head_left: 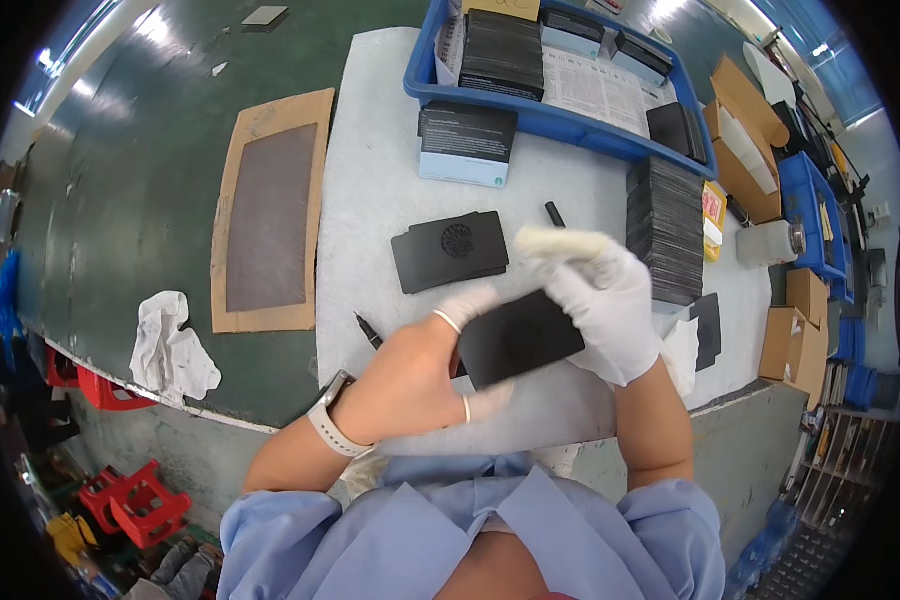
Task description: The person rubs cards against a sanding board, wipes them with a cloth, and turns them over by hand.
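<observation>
One black plate (522, 340), tilted, between both hands above the pale mat (370, 150), in front of the person's chest. Hazards, as we judge them: first, a drop, since the plate seems held by its left end, and a push from the other side could twist it free; second, scuffs or prints on the dark face, should a rough or soiled fingertip drag across it; third, a spill of the small stack (455, 250) just beyond, whose pieces lie unevenly overlapped, if a knuckle catches a jutting edge; fourth, an ink mark, if the pen (368, 330) beside the wrist is uncapped, which we cannot tell, and a plate or sleeve brushes it. Also listed: the tall pile (665, 230) near the right hand (602, 310), liable to topple if an elbow knocks it. Fingers: on the left hand (415, 375), cots on the tips, thumb and fingers parted only enough to span the plate, gripping its left end; on the right, white-gloved, fingers bent near the plate's upper right corner, blurred, so we cannot tell how far they open or whether they grip.
</observation>
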### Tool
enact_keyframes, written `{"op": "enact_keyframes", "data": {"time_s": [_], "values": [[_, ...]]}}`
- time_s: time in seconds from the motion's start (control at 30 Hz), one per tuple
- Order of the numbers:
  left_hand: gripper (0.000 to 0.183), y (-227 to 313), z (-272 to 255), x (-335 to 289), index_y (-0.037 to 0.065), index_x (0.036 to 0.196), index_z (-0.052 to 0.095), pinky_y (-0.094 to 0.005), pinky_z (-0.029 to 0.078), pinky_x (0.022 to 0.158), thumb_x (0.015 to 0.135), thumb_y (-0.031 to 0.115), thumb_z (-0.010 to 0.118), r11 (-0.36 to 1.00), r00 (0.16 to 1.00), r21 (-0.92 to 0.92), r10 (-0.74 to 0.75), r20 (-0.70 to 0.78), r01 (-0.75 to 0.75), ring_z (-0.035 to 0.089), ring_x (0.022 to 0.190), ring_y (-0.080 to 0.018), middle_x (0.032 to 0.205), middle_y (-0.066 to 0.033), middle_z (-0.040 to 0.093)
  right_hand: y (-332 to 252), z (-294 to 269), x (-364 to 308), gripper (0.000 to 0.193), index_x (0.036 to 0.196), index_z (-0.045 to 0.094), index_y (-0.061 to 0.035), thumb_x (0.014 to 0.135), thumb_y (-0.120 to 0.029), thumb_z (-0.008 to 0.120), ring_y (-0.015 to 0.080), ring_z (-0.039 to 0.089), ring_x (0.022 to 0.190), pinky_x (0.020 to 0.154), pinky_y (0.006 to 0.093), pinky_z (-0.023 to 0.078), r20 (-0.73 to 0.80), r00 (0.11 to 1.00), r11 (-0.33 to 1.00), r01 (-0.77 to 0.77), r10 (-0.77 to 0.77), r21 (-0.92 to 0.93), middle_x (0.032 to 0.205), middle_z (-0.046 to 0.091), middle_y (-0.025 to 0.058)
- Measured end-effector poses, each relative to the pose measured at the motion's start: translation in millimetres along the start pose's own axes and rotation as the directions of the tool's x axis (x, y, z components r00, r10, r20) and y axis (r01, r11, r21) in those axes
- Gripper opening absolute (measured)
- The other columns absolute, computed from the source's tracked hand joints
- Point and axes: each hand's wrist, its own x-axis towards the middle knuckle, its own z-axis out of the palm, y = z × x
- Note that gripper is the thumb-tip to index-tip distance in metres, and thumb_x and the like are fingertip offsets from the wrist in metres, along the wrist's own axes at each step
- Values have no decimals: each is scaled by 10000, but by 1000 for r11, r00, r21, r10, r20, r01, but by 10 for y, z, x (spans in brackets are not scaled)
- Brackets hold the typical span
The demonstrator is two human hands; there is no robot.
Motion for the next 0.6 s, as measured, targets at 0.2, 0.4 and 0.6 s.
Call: {"op": "enact_keyframes", "data": {"time_s": [0.2, 0.4, 0.6], "values": [[615, -157, 18, 40, -21, 982, 597, -320, 459, 563, 589, 375, 855, 868, 823, 496, 267, -501, 20, 536, 603, -240, 803, -125, 601, 28, 133, 91, 293, 1187, 591, 1, 895, -24, 602, 34, 546, 752, 689, 170, 443, -587, 789, 962, 265, -181, 60, 987, 654, 41], [617, -79, 188, -10, -26, 1022, 618, -313, 485, 550, 620, 387, 836, 742, 876, 666, 368, -311, -75, 593, 623, -252, 746, -120, 629, -18, 301, -25, 543, 1343, 433, 3, 853, -49, 662, 69, 577, 751, 641, 198, 462, -438, 897, 985, 122, -58, 120, 937, 661, 66], [1096, -170, 182, 45, -109, 1371, 274, -371, 513, 647, 570, 351, 864, 838, 892, 543, 287, -348, -57, 626, 725, -314, 895, -165, 628, 45, 419, -104, 507, 1247, 505, 3, 775, 46, 686, 106, 610, 865, 733, 248, 508, 33, 995, 975, -101, 96, 199, 1032, 641, 47]]}}
